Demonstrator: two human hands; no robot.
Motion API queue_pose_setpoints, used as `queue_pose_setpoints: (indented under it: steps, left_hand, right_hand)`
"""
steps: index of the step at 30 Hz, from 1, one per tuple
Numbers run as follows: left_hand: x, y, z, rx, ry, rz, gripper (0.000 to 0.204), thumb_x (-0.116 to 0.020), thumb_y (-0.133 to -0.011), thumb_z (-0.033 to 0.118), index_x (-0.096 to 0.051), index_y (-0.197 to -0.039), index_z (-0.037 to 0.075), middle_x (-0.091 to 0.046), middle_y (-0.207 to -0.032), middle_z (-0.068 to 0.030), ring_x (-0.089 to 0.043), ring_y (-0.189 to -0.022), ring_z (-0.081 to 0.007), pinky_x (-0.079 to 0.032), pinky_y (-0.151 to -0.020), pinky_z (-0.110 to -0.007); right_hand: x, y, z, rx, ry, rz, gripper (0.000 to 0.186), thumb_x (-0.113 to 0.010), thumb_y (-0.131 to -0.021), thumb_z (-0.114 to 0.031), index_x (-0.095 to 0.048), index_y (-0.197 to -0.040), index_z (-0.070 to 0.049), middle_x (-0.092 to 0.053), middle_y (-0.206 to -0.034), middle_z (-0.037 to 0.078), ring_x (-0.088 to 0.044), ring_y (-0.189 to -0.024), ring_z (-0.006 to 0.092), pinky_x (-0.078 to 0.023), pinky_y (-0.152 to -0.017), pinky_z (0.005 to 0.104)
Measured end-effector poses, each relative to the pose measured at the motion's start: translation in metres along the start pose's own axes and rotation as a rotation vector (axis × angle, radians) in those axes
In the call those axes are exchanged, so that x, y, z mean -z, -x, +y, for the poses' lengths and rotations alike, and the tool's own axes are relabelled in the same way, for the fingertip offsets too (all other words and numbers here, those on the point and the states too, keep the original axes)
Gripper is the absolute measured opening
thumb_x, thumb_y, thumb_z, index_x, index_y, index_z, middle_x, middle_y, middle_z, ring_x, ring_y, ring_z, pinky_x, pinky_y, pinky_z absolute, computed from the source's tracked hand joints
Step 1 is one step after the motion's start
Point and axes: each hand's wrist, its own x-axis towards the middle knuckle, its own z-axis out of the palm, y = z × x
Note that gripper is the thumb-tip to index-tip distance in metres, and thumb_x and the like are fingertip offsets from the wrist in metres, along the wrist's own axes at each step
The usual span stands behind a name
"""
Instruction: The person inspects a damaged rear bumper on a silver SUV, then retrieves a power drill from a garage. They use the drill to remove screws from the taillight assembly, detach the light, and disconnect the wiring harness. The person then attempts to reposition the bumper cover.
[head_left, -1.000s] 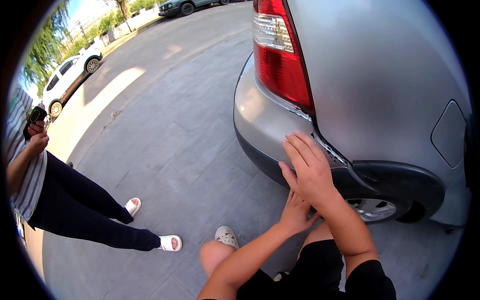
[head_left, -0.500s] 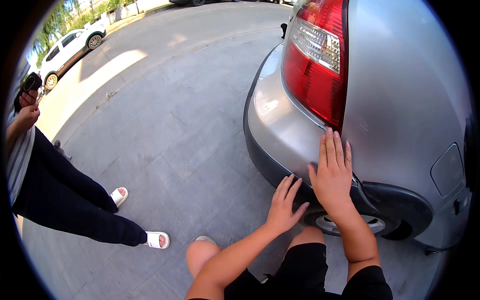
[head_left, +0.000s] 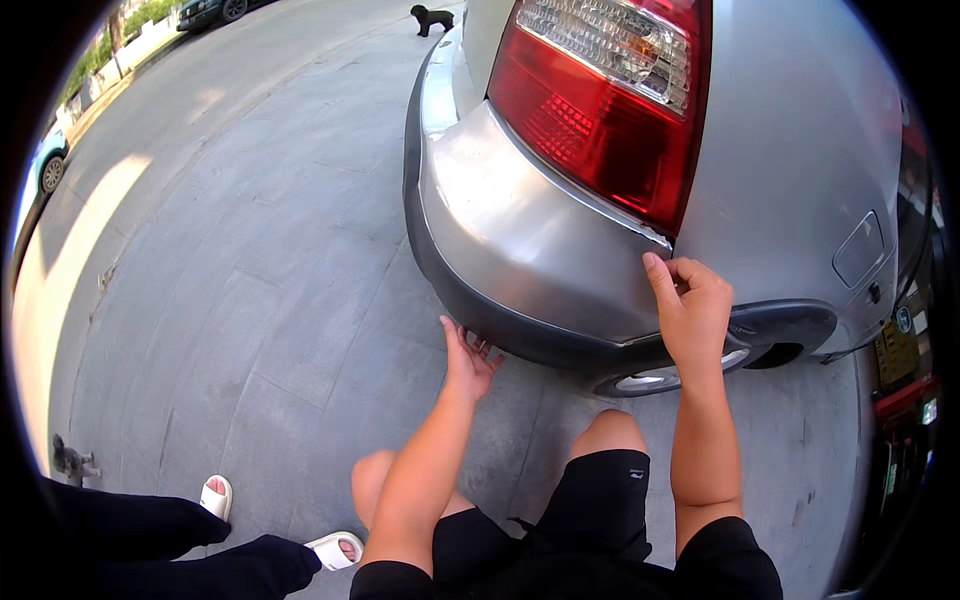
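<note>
the left hand [head_left: 470, 368], fingers apart, has moved under the silver bumper [head_left: 540, 240] below the tail light [head_left: 590, 110]; the right hand [head_left: 697, 310] has curled by its corner, grip unclear; work now spans both edges.

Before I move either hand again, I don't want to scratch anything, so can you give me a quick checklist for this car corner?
1. Left hand touching the dark lower trim: cannot tell; it is open beside the edge.
2. Right hand gripping the silver bumper: cannot tell; its fingers are curled at the corner.
3. Seam below the tail light neat: not ok; a pale, ragged edge shows.
4. Tail light unbroken: ok, no crack visible.
5. Bystander's white sandals away from the bumper: ok.
6. Black dog away from both hands: ok.
</note>
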Motion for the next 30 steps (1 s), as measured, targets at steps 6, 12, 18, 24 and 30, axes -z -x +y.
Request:
queue_pose_setpoints:
  steps: [6, 12, 18, 24, 30]
  left_hand:
    - [0.014, -0.041, 0.018, 0.122, 0.050, 0.034, 0.095, -0.032, -0.084, 0.090, -0.043, -0.147, 0.019, -0.047, -0.147, -0.0063, -0.036, -0.140, -0.0289, -0.016, -0.116, -0.059]
    - [0.017, -0.064, 0.007, 0.129, 0.228, 0.029, 0.101, -0.036, -0.084, 0.089, -0.047, -0.145, 0.010, -0.049, -0.149, -0.0091, -0.042, -0.138, -0.0296, -0.025, -0.116, -0.050]
    - [0.021, -0.082, -0.001, 0.171, 0.398, 0.007, 0.100, -0.037, -0.086, 0.086, -0.042, -0.151, 0.010, -0.043, -0.156, -0.0076, -0.035, -0.146, -0.0300, -0.022, -0.120, -0.051]
    - [0.022, -0.081, -0.005, 0.140, 0.373, -0.036, 0.097, -0.038, -0.086, 0.086, -0.039, -0.154, 0.017, -0.037, -0.161, -0.0054, -0.033, -0.147, -0.0296, -0.021, -0.120, -0.052]
    - [0.021, -0.074, -0.002, 0.139, 0.351, -0.061, 0.100, -0.037, -0.085, 0.087, -0.036, -0.155, 0.016, -0.035, -0.162, -0.0046, -0.030, -0.148, -0.0294, -0.018, -0.121, -0.054]
  right_hand:
    - [-0.015, -0.016, -0.011, -0.423, -0.277, -0.077, 0.045, -0.070, -0.096, -0.034, -0.072, -0.073, 0.005, -0.061, -0.056, 0.006, -0.054, -0.043, 0.0095, -0.041, -0.042, 0.0250]
    - [-0.021, -0.011, -0.005, -0.565, -0.452, -0.120, 0.047, -0.064, -0.099, -0.038, -0.069, -0.075, 0.002, -0.059, -0.057, 0.004, -0.053, -0.041, 0.0097, -0.035, -0.038, 0.0236]
    - [-0.029, -0.008, 0.002, -0.670, -0.633, -0.101, 0.047, -0.064, -0.098, -0.046, -0.067, -0.079, -0.003, -0.061, -0.060, 0.003, -0.053, -0.043, 0.0093, -0.036, -0.038, 0.0221]
    - [-0.038, -0.006, 0.007, -0.640, -0.643, 0.010, 0.047, -0.064, -0.099, -0.042, -0.067, -0.077, -0.001, -0.062, -0.061, 0.006, -0.057, -0.046, 0.0131, -0.046, -0.042, 0.0257]
    - [-0.042, -0.004, 0.011, -0.647, -0.633, 0.046, 0.047, -0.066, -0.098, -0.041, -0.066, -0.075, -0.001, -0.063, -0.060, 0.008, -0.059, -0.046, 0.0149, -0.048, -0.043, 0.0272]
